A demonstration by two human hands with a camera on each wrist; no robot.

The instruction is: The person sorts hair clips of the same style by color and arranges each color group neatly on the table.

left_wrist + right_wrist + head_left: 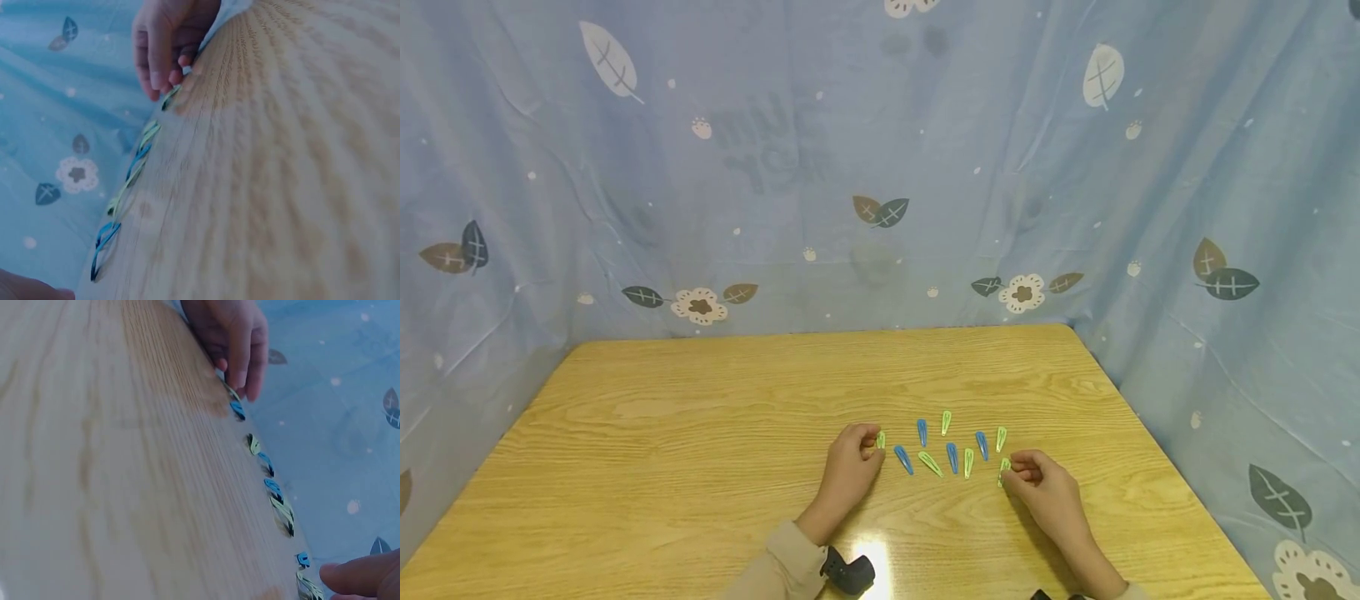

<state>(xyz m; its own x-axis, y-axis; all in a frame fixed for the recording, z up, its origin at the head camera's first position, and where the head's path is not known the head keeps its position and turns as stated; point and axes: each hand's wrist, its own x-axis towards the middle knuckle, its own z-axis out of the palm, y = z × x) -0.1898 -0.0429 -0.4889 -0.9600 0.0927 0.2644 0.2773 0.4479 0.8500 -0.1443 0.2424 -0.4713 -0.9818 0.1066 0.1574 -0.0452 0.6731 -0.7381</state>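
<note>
Blue and light green snap hair clips lie spread on the wooden table (pixel 715 417). At the left end of the group my left hand (pixel 852 458) pinches a light green hair clip (pixel 881 440) between thumb and fingers, low at the tabletop. My right hand (pixel 1047 490) holds another light green hair clip (pixel 1004 469) at the right end, its thumb over part of it. Between the hands lie several others, among them a blue clip (pixel 952 457) and a slanted green clip (pixel 931 464). In the right wrist view, the right thumb (pixel 362 575) shows beside a green clip (pixel 309 585).
A pale blue curtain (pixel 820 167) with leaf and flower prints hangs behind the table and along its sides. A black wrist strap device (pixel 850 573) sits at the left sleeve (pixel 786 560). Light glares off the tabletop near the front.
</note>
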